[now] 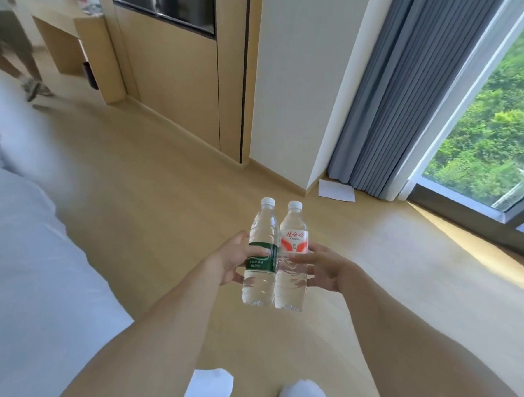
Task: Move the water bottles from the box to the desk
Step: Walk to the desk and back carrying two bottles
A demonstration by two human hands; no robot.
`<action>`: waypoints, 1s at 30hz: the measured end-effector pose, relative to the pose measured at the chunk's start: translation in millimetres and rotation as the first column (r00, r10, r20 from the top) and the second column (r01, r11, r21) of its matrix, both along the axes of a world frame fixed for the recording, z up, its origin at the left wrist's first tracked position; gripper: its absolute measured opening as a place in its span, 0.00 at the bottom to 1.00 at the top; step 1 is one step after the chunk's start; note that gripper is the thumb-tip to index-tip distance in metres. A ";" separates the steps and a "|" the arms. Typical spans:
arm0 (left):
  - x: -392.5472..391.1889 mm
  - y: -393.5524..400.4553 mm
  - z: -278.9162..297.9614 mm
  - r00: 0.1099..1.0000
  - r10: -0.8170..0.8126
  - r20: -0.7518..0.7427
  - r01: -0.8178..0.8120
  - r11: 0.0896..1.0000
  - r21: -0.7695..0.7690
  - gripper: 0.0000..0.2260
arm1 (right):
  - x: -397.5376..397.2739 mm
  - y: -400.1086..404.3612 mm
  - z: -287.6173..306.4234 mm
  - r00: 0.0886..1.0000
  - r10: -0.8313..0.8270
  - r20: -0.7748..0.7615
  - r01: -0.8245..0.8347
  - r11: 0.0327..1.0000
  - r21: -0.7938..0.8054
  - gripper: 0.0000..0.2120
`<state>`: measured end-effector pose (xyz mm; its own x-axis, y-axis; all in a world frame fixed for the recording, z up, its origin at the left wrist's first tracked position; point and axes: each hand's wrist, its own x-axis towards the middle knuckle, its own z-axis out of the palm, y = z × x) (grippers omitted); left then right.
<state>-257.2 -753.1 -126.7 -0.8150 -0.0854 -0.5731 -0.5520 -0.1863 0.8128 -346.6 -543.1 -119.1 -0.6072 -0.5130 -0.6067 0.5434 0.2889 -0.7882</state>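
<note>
Hands are holding two water bottles upright and side by side, touching, out in front of the person's body above the wooden floor (pixel 170 193). Left hand (pixel 231 262) is gripping the green bottle (pixel 261 253), its thumb curling across the green label from the 9 o'clock side; the remaining fingers are wrapping behind the bottle and only partly showing through it. Right hand (pixel 322 269) is gripping the red bottle (pixel 292 256) from the 3 o'clock side, the thumb pressing on the lower edge of the red-and-white label; whether the other fingers are spread or together cannot be told, as they are lying behind the bottle. Both bottles are wearing white caps and appearing full.

Desk (pixel 81 37) is standing well apart at 11 o'clock against the wooden wall panel, with blurred items lying on top. Another person's legs (pixel 16 55) are showing beside it at 10 o'clock. Bed (pixel 23 261) with white linen is occupying the 9 o'clock side. Curtain (pixel 390 92) and window (pixel 501 119) are standing at 2 o'clock, and a white sheet of paper (pixel 337 190) is lying on the floor below the curtain. White socks (pixel 211 387) are showing at 6 o'clock.
</note>
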 end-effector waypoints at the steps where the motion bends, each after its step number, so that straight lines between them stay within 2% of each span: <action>1: -10.8 -9.2 -2.7 1.000 0.019 0.004 -0.019 1.000 -0.003 0.21 | -14.9 -11.7 -3.2 1.000 0.018 0.008 -0.018 1.000 0.003 0.23; 10: -123.9 -109.2 -26.2 0.963 0.266 0.034 -0.265 0.963 -0.046 0.27 | -174.3 -139.2 -35.1 0.956 0.292 0.032 -0.292 0.956 -0.011 0.22; 14: -175.0 -146.1 -17.4 0.917 0.392 0.073 -0.386 0.919 -0.079 0.35 | -246.0 -198.5 -27.9 0.912 0.407 0.046 -0.409 0.912 0.032 0.23; 18: -218.8 -186.0 -3.1 0.852 0.521 0.047 -0.517 0.853 -0.078 0.46 | -308.9 -261.4 -13.1 0.859 0.509 0.057 -0.510 0.860 0.016 0.24; 21: -236.9 -213.6 4.9 0.815 0.578 0.030 -0.573 0.813 -0.106 0.44 | -335.3 -304.5 -4.6 0.824 0.564 0.058 -0.566 0.824 0.025 0.23; 27: -261.1 -279.1 8.3 0.739 0.673 -0.012 -0.671 0.735 -0.098 0.32 | -369.7 -393.3 -2.8 0.769 0.638 0.046 -0.639 0.769 0.019 0.22; 30: -272.9 -323.0 -0.1 0.722 0.691 -0.021 -0.689 0.717 -0.104 0.33 | -385.2 -440.7 -4.9 0.748 0.662 0.036 -0.663 0.749 0.005 0.21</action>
